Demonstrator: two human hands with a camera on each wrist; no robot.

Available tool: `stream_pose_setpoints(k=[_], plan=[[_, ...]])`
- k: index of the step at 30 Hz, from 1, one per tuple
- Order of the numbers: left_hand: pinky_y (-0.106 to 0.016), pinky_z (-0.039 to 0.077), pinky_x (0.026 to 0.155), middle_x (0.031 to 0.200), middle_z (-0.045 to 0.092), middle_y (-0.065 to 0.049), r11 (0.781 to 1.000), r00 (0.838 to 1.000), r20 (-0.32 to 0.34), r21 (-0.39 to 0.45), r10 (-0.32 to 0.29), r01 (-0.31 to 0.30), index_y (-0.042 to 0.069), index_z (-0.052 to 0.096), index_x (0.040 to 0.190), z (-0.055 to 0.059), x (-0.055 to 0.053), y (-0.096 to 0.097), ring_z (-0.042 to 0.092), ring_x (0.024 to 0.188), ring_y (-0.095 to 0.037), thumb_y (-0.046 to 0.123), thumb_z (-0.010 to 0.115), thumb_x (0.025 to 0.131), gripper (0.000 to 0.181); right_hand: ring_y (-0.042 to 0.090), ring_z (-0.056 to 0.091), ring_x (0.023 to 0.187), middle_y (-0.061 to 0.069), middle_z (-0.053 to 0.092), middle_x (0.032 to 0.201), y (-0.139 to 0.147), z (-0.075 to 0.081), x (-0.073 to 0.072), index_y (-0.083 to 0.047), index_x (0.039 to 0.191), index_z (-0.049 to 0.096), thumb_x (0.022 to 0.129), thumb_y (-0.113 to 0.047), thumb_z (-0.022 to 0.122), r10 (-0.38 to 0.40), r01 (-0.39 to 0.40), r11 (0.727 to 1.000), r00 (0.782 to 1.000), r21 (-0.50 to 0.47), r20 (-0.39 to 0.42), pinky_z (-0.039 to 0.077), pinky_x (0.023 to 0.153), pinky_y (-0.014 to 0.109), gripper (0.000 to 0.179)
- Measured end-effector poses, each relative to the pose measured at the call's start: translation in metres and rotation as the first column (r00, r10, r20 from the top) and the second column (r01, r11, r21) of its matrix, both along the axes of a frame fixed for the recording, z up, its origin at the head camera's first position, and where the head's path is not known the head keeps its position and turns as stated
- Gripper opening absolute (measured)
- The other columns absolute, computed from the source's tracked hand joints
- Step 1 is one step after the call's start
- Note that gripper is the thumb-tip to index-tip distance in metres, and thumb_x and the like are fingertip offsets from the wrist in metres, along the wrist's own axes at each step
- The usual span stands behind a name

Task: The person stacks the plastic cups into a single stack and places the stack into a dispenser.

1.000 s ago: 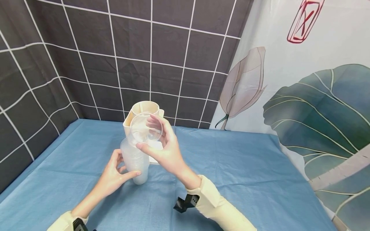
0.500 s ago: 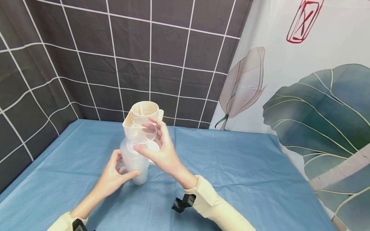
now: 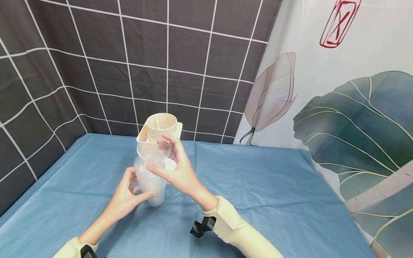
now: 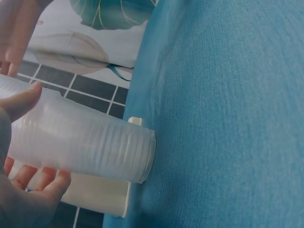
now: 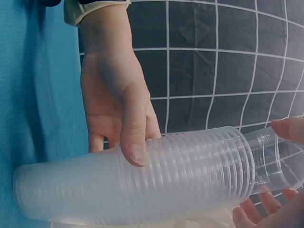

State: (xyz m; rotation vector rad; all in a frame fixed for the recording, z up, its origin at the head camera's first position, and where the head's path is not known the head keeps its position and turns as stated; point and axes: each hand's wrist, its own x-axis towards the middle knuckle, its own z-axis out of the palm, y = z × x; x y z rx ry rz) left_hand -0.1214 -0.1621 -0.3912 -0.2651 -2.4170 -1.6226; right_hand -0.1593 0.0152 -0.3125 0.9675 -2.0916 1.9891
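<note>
A tall stack of translucent plastic cups (image 3: 149, 178) stands on the blue cloth, leaning slightly in the right wrist view. My left hand (image 3: 123, 196) grips its side, thumb in front and fingers around the far left. Above it, my right hand (image 3: 176, 170) holds a single clear plastic cup (image 3: 153, 152) between thumb and fingers. In the right wrist view the lower end of this single cup (image 5: 268, 159) meets the mouth of the stack; how deep it sits is hard to tell. The left wrist view shows the stack's base (image 4: 147, 156) by the cloth.
Just behind the cups stands a cream plastic container (image 3: 162, 123) with a round upper section. A white object (image 3: 170, 165) is partly hidden behind my right hand. Blue cloth (image 3: 258, 193) covers the table, and a dark grid-patterned curtain (image 3: 187, 64) hangs behind it.
My right hand has moved down and left, lowering the single cup toward the stack's mouth. The left hand and the stack have stayed put.
</note>
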Motion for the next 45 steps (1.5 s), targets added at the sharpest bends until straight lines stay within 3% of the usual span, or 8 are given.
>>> stream_pose_setpoints(k=[10,18,25,40,45], plan=[[-0.016,0.047,0.088,0.122,0.049,0.000,1.000,1.000,0.002,0.009,-0.006,0.006,0.007,0.035,0.126,-0.001,-0.001,0.000,0.049,0.107,0.005,0.013,0.082,0.075,0.070,0.015,0.048,0.126,0.006,0.050,0.136,-0.002,-0.003,-0.002,-0.015,0.142,0.037,0.081,-0.012,0.074,-0.039,0.039,0.994,0.999,0.104,0.000,0.043,0.104,0.031,0.071],[-0.032,0.051,0.091,0.123,0.050,-0.003,1.000,1.000,-0.001,-0.001,-0.005,0.005,0.007,0.035,0.126,-0.002,-0.002,-0.001,0.048,0.107,0.006,0.013,0.082,0.076,0.069,0.015,0.048,0.126,0.005,0.052,0.135,-0.004,-0.008,-0.004,-0.016,0.142,0.039,0.080,-0.015,0.075,-0.055,0.052,0.986,0.998,0.156,0.014,0.043,0.105,0.036,0.071],[-0.043,0.050,0.093,0.122,0.050,-0.002,1.000,1.000,0.000,-0.008,-0.003,0.003,0.007,0.035,0.126,-0.002,-0.001,-0.001,0.049,0.106,0.005,0.013,0.082,0.076,0.069,0.016,0.050,0.125,0.005,0.051,0.136,-0.005,-0.010,-0.003,-0.017,0.142,0.039,0.081,-0.017,0.074,-0.045,0.041,0.982,0.999,0.186,0.016,0.043,0.104,0.032,0.070],[-0.043,0.049,0.093,0.122,0.050,-0.001,1.000,1.000,-0.007,-0.004,-0.004,0.004,0.007,0.035,0.126,-0.003,-0.002,-0.001,0.048,0.106,0.005,0.013,0.082,0.076,0.069,0.015,0.046,0.128,0.006,0.048,0.139,-0.003,-0.016,-0.005,-0.015,0.141,0.039,0.081,-0.016,0.073,-0.003,-0.006,0.981,0.999,0.193,0.041,0.042,0.104,0.032,0.070],[-0.034,0.051,0.092,0.122,0.050,0.001,1.000,1.000,-0.016,-0.001,-0.002,0.002,0.007,0.036,0.125,-0.004,-0.002,-0.001,0.048,0.106,0.006,0.012,0.082,0.075,0.068,0.015,0.047,0.128,0.005,0.048,0.139,-0.003,-0.016,-0.004,-0.014,0.141,0.041,0.080,-0.016,0.074,-0.005,-0.004,0.981,0.999,0.193,0.047,0.043,0.104,0.032,0.069]])
